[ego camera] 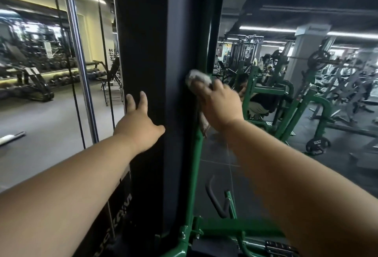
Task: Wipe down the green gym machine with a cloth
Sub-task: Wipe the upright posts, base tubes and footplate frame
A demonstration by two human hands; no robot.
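Two hands: right hand (216,103) fingers grip cloth (199,79); left hand (139,121) fingers spread on black panel (147,52).

Cloth (199,79) on machine post (194,154), right of panel (147,52).

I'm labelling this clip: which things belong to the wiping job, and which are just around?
In the job:
crumpled grey cloth in right hand
green steel machine upright
left hand on black panel

Just around:
chrome guide rod
dumbbell rack
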